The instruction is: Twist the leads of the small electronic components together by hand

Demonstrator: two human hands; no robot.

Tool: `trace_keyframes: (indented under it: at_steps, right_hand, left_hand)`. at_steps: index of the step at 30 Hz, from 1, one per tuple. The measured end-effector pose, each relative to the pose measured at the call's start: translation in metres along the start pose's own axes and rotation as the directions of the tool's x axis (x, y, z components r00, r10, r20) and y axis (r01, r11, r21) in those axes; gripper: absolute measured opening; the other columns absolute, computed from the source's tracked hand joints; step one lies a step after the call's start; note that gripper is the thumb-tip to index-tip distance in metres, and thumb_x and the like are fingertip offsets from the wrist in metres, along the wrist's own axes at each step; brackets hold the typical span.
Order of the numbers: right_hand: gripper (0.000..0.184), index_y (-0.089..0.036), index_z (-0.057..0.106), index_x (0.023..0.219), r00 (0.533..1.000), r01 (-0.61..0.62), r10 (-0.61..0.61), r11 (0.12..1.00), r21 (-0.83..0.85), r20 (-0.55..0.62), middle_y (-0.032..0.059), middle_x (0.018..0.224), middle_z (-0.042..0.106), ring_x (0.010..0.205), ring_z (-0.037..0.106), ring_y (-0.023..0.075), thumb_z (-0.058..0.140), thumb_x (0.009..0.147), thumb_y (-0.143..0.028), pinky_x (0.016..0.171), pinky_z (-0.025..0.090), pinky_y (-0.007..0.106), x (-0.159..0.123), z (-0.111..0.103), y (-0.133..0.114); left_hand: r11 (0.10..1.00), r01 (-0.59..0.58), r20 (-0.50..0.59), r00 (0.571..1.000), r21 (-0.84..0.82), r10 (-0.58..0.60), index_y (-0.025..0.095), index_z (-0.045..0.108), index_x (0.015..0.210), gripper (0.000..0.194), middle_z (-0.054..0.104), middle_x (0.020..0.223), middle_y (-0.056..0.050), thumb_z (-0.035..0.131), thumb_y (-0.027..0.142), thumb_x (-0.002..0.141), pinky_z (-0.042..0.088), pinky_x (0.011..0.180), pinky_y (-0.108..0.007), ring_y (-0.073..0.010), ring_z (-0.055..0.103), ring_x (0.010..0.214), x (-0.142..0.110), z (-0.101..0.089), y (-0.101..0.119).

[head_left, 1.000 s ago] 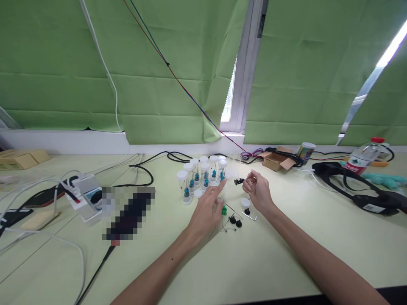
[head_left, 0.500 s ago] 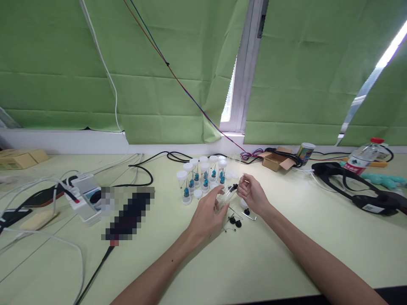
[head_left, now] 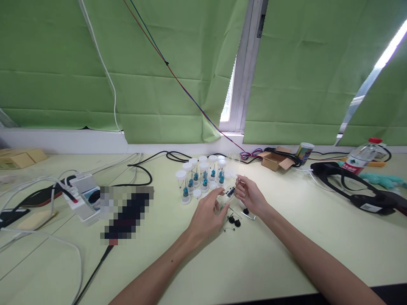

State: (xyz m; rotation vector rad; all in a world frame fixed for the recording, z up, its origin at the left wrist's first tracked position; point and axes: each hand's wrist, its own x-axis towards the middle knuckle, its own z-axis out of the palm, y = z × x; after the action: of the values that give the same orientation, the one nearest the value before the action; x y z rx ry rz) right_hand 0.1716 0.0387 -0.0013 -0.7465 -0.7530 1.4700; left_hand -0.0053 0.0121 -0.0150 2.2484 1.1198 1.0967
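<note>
My left hand [head_left: 206,214] is closed around a clear plastic tube [head_left: 226,198], which lies tilted with its mouth toward my right hand. My right hand [head_left: 253,197] pinches a thin rod-like piece with a dark part [head_left: 230,192] that sits in the tube's mouth end. The fingertips hide much of the thin piece. Several upright clear tubes with white caps [head_left: 181,174] stand behind my left hand, with blue-green parts inside. Below my hands lie black round parts [head_left: 237,223], thin metal pieces, and an L-shaped metal key [head_left: 248,216]. A loose white cap [head_left: 197,194] rests by the tubes.
On the left are a white power strip [head_left: 83,195], cables and a blurred-out dark object [head_left: 129,216]. An open cardboard box [head_left: 274,162], a printed can [head_left: 304,152], a red-capped bottle [head_left: 361,159] and a black headset [head_left: 359,197] stand on the right.
My right hand has moved slightly left toward the tube. The dark part has slid from near the tube's mouth to inside it. My left hand has stayed almost still.
</note>
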Motion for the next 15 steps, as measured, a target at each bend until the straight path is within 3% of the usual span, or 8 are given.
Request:
trace_keyframes:
  at_steps: [15]
  right_hand:
    - [0.031,-0.017,0.051,0.068,0.996,0.021,-0.01,0.992,-0.125,0.087,-0.0089,0.047,0.038,0.039,0.03,0.005,0.072,0.077,-0.039,0.039,0.024,0.02,-0.0027,-0.0016,0.0036]
  left_hand:
    - [1.0,-0.004,-0.025,1.0,-0.018,0.004,0.022,0.051,0.122,0.037,0.065,0.11,-0.005,0.056,0.029,0.085,0.049,0.061,-0.027,-0.0102,0.054,0.062,-0.0016,0.0014,-0.0003]
